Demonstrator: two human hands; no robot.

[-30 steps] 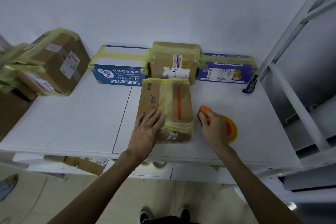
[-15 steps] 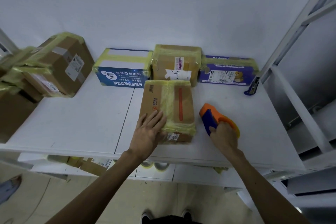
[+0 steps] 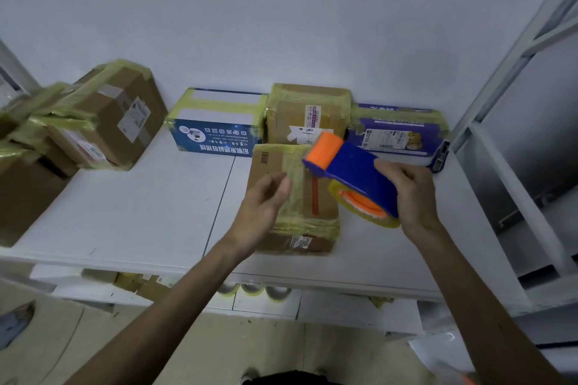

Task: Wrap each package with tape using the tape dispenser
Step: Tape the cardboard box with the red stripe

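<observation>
In the head view my right hand (image 3: pixel 409 194) has its fingers clamped round the tape dispenser (image 3: pixel 353 178), held above the package (image 3: pixel 300 228) on its right side, I judge to bring the orange roller to its far edge. My left hand (image 3: pixel 262 212), fingers loose and holding nothing, is over the package's left half, likely to steady it on the surface (image 3: pixel 140 212).

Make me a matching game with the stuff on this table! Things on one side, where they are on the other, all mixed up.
1 tape dispenser
2 front package
3 blue box
4 purple box

A right of the back brown box
B below the left hand
C gripped by the right hand
D left of the back brown box

Pairs: 1-C, 2-B, 3-D, 4-A
</observation>
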